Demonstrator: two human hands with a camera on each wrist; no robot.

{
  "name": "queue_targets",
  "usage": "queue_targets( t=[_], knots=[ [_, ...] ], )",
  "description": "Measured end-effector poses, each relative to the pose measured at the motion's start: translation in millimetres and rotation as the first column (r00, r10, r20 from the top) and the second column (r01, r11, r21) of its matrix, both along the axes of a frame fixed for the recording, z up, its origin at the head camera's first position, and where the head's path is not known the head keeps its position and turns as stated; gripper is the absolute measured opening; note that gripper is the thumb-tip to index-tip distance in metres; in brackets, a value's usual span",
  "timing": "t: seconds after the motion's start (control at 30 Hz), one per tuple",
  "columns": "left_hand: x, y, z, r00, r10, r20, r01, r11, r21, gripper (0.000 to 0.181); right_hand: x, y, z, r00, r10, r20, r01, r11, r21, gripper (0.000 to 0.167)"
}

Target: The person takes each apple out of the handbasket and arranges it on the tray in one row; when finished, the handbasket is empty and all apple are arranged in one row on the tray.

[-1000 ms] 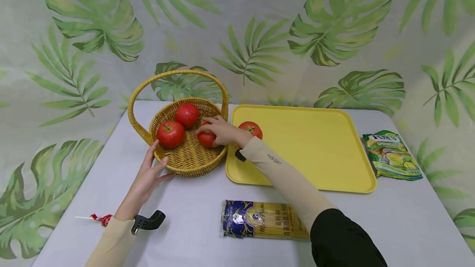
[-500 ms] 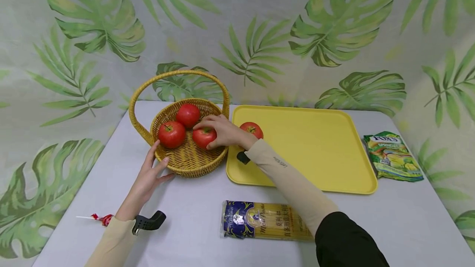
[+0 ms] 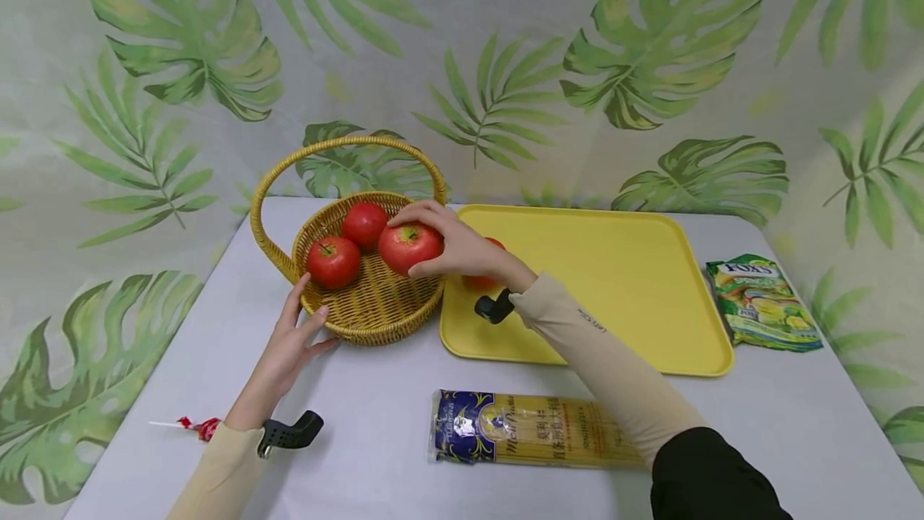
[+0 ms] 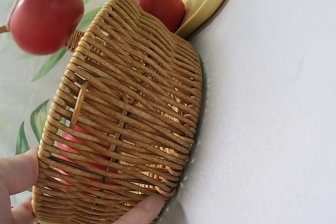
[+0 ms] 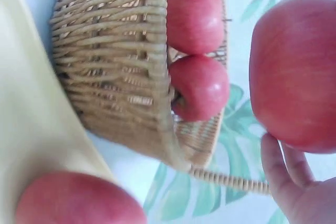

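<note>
My right hand (image 3: 465, 247) grips a red apple (image 3: 410, 248) by its sides, above the right part of a wicker basket (image 3: 368, 303). In the right wrist view this apple (image 5: 299, 72) hangs clear of the rim. Two more red apples, one nearer (image 3: 334, 262) and one farther back (image 3: 364, 225), lie in the basket's left and back part. My left hand (image 3: 285, 343) touches the basket's front left side with spread, fairly straight fingers. Another apple (image 3: 476, 282) lies on a yellow tray (image 3: 592, 287), partly hidden behind my right hand.
A pack of spaghetti (image 3: 534, 429) lies in front of the tray, partly under the right forearm's line. The green candy bag (image 3: 763, 303) is right of the tray. A red-wrapped lollipop (image 3: 206, 428) lies by the left wrist. The basket's tall handle (image 3: 346, 140) arches over its back.
The right hand has taken hold of the apple in the basket's right part and lifted it up and slightly right. The left hand stays against the basket.
</note>
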State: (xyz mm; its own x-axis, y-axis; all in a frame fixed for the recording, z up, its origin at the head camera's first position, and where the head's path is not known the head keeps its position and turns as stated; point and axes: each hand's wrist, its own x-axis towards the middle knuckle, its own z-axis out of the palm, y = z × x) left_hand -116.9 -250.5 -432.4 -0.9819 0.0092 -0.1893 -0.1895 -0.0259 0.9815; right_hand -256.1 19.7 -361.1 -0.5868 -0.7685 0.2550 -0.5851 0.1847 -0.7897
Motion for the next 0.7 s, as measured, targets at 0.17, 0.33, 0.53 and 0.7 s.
queue_targets(
  t=[0.17,0.33,0.53,0.7],
  knots=[
    [-0.3,0.1,-1.3,1.000,-0.005,-0.003,0.006,1.000,0.006,0.069,-0.8,29,0.5,0.998,-0.051,0.040,0.053,0.998,-0.037,0.062],
    [-0.7,-0.2,-1.6,1.000,-0.009,-0.006,0.009,1.000,0.008,0.070,-5.2,68,-6.8,0.981,-0.156,0.118,0.161,0.986,-0.035,0.064],
    [-0.4,-1.0,-1.4,1.000,-0.006,-0.002,0.006,1.000,0.019,0.071,-10.2,117,-20.4,0.945,-0.283,0.161,0.290,0.957,-0.021,0.066],
    [-0.4,-1.4,-1.7,1.000,-0.003,0.003,0.003,1.000,0.022,0.071,-12.4,152,-32.0,0.915,-0.371,0.155,0.378,0.925,-0.018,0.064]
  ],
)
